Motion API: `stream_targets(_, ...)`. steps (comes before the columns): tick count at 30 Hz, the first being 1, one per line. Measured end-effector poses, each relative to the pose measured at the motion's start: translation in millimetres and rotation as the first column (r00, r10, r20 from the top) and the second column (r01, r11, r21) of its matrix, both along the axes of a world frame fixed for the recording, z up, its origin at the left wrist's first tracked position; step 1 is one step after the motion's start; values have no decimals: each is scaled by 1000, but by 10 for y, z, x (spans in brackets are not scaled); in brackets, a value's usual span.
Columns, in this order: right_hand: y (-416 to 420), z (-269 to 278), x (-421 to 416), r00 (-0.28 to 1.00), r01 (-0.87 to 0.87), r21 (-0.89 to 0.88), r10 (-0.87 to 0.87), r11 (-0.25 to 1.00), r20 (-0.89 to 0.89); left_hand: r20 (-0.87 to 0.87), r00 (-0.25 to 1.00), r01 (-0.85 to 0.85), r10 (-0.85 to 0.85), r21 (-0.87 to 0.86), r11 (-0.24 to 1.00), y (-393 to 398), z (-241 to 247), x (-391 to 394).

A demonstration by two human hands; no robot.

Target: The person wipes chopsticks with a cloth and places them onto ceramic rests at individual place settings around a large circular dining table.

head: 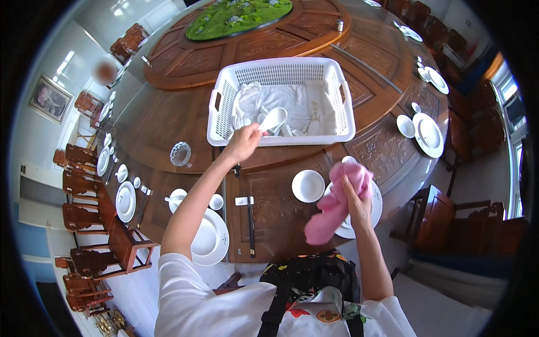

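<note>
My left hand (244, 144) grips the handle of a white ceramic spoon (274, 119) over the near side of a white plastic basket (286, 142). Inside the basket lie white cloths (286, 101) and several small white pieces of tableware, partly hidden by the spoon and hand. A bunched pink cloth (332, 219) is held in my right hand (357, 206), above a setting of stacked white plates (376, 210). The cloth covers part of those plates. Just left of it stands a white bowl (308, 186). A small white cup (348, 160) shows behind the cloth.
The round carved wooden table (278, 219) carries plate settings along its rim. A glass ashtray (180, 153) stands left of the basket. Black chopsticks (251, 227) lean on a white rest (244, 201). Green moss-like decor (240, 19) tops the raised centre. Wooden chairs (132, 240) surround the table.
</note>
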State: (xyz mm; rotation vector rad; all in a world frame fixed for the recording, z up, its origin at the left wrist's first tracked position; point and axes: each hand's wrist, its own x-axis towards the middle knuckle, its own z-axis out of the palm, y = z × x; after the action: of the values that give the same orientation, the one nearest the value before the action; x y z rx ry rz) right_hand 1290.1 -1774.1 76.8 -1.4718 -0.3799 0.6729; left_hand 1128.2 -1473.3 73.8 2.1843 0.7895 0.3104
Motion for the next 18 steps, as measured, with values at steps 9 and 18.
stream_targets(9,619,52,-155,904,-281,224,178,933,390,214,952,203,-218,90,975,-1480,431,69)
stream_targets(18,138,-248,364,475,-546,-231,525,805,706,-75,960,274,-268,85,958,-1794,127,28)
